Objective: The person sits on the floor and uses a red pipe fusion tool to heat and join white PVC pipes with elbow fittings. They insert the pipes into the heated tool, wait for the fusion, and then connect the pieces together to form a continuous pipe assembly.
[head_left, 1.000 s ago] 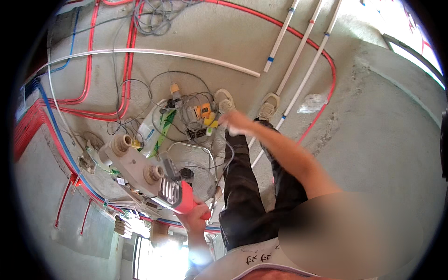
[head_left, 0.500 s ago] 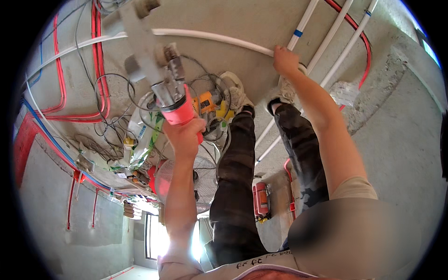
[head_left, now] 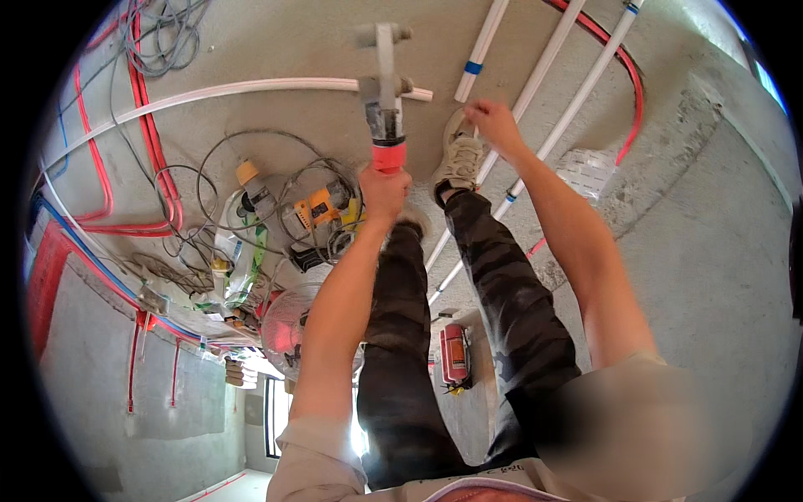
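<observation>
Tool (head_left: pixel 386 109), red-handled and grey-metal-headed, is apparently being readied, left hand (head_left: pixel 386 192) gripping it over a long white plastic pipe (head_left: pixel 276 84); right hand (head_left: pixel 499 127) is hovering, hold unclear; continuing probably calls for steadying.

White pipe (head_left: pixel 485 42) beyond right fingers (head_left: pixel 480 110), free floor (head_left: pixel 425 130) leftward

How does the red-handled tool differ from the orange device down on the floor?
The red-handled tool is gripped in the left hand, while the orange device lies unheld on the floor. The red-handled tool carries a flat plate with round knobs sticking out; the orange device looks blocky, with no such plate visible. Both have a brightly coloured part.
</observation>
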Tool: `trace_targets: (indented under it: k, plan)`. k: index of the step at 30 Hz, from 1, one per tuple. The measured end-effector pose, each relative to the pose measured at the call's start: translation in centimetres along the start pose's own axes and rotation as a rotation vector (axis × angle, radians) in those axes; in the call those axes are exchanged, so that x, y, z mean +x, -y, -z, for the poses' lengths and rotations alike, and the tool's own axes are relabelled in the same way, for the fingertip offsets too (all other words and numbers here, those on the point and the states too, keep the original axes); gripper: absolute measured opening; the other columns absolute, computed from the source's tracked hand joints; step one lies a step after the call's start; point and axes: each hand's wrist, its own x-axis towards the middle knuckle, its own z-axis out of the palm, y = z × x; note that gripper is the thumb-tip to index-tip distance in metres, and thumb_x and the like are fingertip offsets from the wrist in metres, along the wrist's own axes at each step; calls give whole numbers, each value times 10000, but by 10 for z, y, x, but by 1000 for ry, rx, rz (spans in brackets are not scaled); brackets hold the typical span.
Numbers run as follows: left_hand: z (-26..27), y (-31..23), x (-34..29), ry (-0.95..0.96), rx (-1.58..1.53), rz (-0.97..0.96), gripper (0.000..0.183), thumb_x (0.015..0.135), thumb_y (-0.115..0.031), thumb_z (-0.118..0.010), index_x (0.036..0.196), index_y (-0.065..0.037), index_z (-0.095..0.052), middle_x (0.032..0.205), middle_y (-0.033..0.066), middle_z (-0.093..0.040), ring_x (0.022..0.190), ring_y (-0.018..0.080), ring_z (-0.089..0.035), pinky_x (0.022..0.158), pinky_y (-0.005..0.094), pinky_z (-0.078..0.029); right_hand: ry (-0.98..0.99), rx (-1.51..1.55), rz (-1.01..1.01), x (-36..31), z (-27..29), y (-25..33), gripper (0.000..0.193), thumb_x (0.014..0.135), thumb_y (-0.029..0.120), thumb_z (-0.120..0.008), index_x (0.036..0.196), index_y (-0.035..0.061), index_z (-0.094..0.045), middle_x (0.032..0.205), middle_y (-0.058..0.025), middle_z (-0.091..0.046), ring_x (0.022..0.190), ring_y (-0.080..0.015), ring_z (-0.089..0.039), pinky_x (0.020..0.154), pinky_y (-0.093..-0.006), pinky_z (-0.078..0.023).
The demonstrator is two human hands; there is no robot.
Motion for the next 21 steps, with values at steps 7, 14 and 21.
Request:
trace_targets:
  k: [7,14,21]
  plan:
    - [-66,33,-18,89,118,118,161,662,-53,-672,802,8,-619,658,62,-629,601,160,-604,581,328,-486,359,69,-159,-100,30,-5,415,866,292,-733,1126,-27,-676,752,-66,-669,610,-103,-555,586,-305,-470]
    - [-84,37,-45,74,107,-71,263,692,-56,-674,949,1,-656,781,82,-678,719,180,-638,705,323,-516,255,87,14,-129,15,32,597,808,548,-697,1053,4,-677,919,-192,-697,840,-329,-675,769,-388,-513]
    - [-48,17,-38,283,347,-162,285,711,0,-685,992,-19,-641,846,33,-667,800,133,-614,735,311,-503,192,34,9,-130,3,46,580,772,560,-700,1002,27,-685,894,-197,-696,846,-368,-672,743,-410,-517]
